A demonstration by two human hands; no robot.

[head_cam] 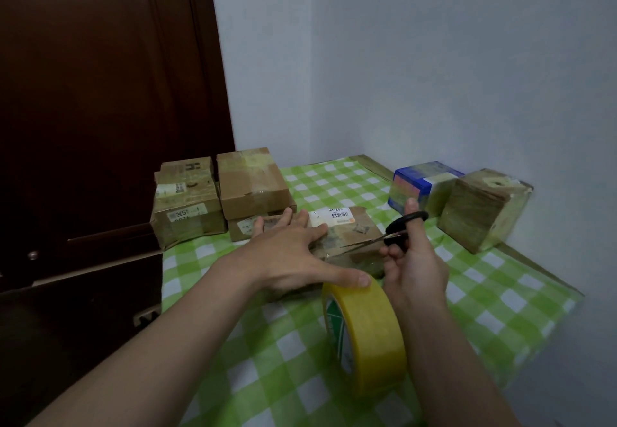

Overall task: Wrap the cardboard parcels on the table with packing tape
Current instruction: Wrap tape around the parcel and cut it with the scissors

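Note:
A flat cardboard parcel (347, 229) with a white barcode label lies on the green checked tablecloth (484, 293). My left hand (287, 253) presses flat on its top, fingers spread, the thumb touching the rim of a big yellow roll of packing tape (364, 333) that stands on edge in front of the parcel. My right hand (410, 259) grips black-handled scissors (390, 229), thumb through one loop, the blades pointing left over the parcel's near right part.
Taped cardboard parcels (187, 206) are stacked at the table's back left, beside a dark wooden door (100, 109). A blue box (424, 186) and a taped cube-shaped parcel (480, 209) stand at the back right against the white wall.

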